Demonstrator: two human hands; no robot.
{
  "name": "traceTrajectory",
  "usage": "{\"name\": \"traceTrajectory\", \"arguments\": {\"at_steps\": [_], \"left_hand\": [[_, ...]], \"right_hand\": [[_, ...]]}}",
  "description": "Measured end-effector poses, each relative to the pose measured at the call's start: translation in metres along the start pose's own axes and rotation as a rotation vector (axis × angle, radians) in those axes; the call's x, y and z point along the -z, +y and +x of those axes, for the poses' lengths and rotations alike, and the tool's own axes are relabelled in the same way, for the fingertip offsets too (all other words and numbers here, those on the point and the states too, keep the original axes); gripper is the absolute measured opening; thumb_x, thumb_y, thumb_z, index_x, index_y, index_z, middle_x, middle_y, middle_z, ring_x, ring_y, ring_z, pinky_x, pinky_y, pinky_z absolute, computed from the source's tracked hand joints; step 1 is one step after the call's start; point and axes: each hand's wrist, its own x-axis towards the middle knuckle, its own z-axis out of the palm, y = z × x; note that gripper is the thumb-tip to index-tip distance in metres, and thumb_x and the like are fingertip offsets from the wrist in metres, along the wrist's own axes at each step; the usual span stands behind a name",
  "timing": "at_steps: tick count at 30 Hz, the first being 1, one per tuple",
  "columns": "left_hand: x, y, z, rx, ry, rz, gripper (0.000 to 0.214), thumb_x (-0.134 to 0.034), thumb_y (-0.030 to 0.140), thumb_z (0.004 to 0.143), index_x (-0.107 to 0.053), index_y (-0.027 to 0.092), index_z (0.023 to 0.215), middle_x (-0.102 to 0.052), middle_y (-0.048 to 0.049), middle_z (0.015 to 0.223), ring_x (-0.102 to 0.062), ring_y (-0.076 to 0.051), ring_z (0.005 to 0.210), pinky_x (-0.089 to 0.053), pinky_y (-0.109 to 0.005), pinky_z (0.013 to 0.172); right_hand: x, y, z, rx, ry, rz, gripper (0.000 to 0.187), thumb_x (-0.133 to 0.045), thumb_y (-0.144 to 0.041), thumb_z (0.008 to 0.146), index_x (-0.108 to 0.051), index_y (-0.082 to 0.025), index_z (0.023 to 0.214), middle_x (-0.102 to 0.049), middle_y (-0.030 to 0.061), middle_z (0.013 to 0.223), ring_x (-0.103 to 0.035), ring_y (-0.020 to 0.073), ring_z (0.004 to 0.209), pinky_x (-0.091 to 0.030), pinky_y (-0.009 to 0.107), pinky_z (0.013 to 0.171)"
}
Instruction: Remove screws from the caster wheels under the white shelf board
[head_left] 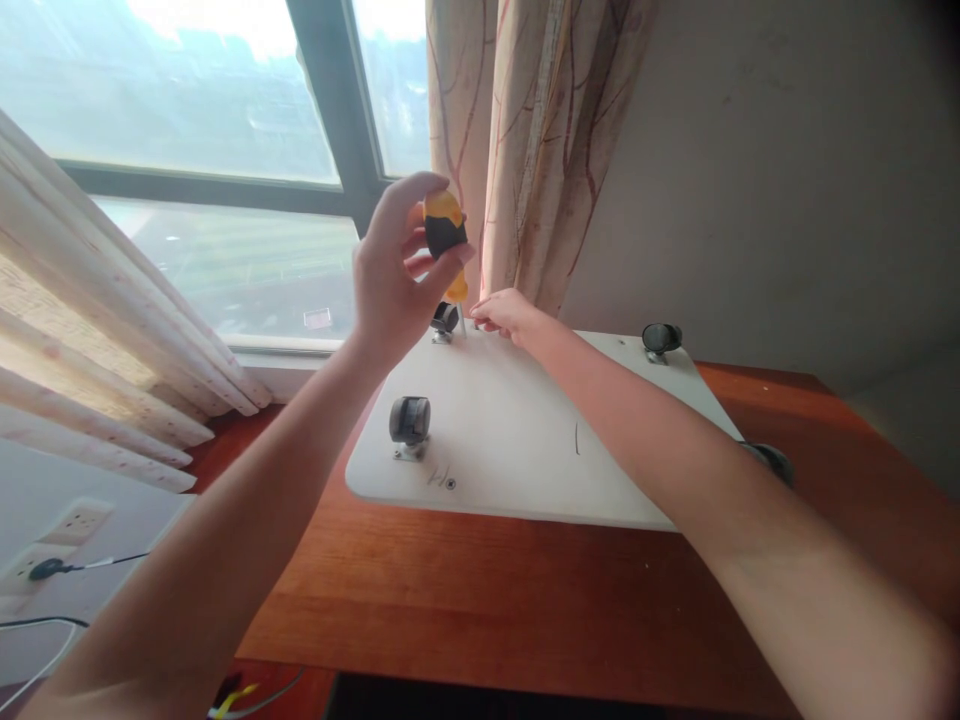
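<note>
A reddish-brown wooden bench (465, 590) is running across the lower view, and a white board (517, 420) with rounded corners is lying flat on it. Four dark casters are standing wheels-up near its corners: a near-left one (409, 420), a far-left one (445, 320), a far-right one (661, 338) and a near-right one (776, 463), which the right forearm is partly hiding. A dark round fitting (451, 484) is sitting near the front-left corner, and a short dark mark (577, 440) is showing farther right. Daylight is pouring through a window (225, 100), with a patterned curtain hanging on its left (82, 290) and another on its right (525, 150). A plain wall (765, 200) is filling the upper right; at lower left a black plug (46, 569) is sitting in a socket panel.

Of the two hands, the left (394, 265) is rising above the board's far-left part, wrist up, fingers and thumb curling around the yellow-and-black handle of a screwdriver (444, 228). Its shaft is pointing down to the board just beside the far-left caster. The right arm is stretching across the board, and the right hand (508, 312) is hovering low at the far edge, near the shaft, fingers drawing together; whether they are pinching anything cannot be told.
</note>
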Motion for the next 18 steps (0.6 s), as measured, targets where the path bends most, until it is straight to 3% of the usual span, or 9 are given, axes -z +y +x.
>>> {"name": "traceTrajectory", "arguments": {"at_steps": [3,7,10,15,18], "left_hand": [[-0.001,-0.003,0.001,-0.022,-0.009,0.021,0.049,-0.080,0.016,0.073,-0.064,0.035,0.116,-0.073,0.0011,0.098,-0.073,-0.020,0.091,-0.062,-0.030,0.070],[-0.003,-0.006,0.003,-0.039,-0.030,0.033,0.049,-0.079,0.017,0.074,-0.063,0.036,0.117,-0.074,0.0009,0.101,-0.073,-0.020,0.089,-0.062,-0.030,0.070],[-0.004,-0.009,0.005,-0.030,-0.025,0.028,0.049,-0.080,0.018,0.072,-0.064,0.034,0.115,-0.075,0.0002,0.101,-0.073,-0.021,0.089,-0.060,-0.030,0.070],[-0.008,-0.017,0.009,-0.037,-0.019,0.032,0.048,-0.081,0.018,0.073,-0.062,0.033,0.115,-0.075,0.0009,0.101,-0.072,-0.020,0.089,-0.058,-0.028,0.068],[-0.010,-0.025,0.015,-0.063,-0.035,0.042,0.050,-0.081,0.016,0.075,-0.060,0.030,0.118,-0.075,0.0022,0.100,-0.070,-0.017,0.085,-0.056,-0.026,0.067]], "right_hand": [[0.002,0.000,-0.004,0.028,0.012,-0.056,0.033,-0.066,-0.036,0.098,-0.064,-0.015,0.124,-0.067,0.0087,0.121,-0.068,0.0207,0.101,-0.059,0.041,0.086],[0.018,-0.001,-0.018,0.111,0.068,-0.121,0.012,-0.071,-0.012,0.088,-0.072,-0.009,0.099,-0.071,0.0044,0.086,-0.065,0.0119,0.072,-0.052,0.029,0.075],[0.041,-0.001,-0.041,0.172,0.100,-0.153,0.017,-0.068,-0.007,0.084,-0.073,-0.010,0.100,-0.071,0.0031,0.081,-0.057,0.0080,0.059,-0.047,0.026,0.066],[0.089,0.021,-0.114,0.288,0.147,-0.232,0.024,-0.066,-0.016,0.085,-0.075,-0.015,0.107,-0.073,0.0026,0.084,-0.057,0.0084,0.058,-0.043,0.024,0.061],[0.100,0.051,-0.174,0.395,0.241,-0.313,0.021,-0.066,-0.026,0.089,-0.076,-0.022,0.107,-0.073,0.0008,0.085,-0.062,0.0122,0.065,-0.045,0.025,0.060]]}}
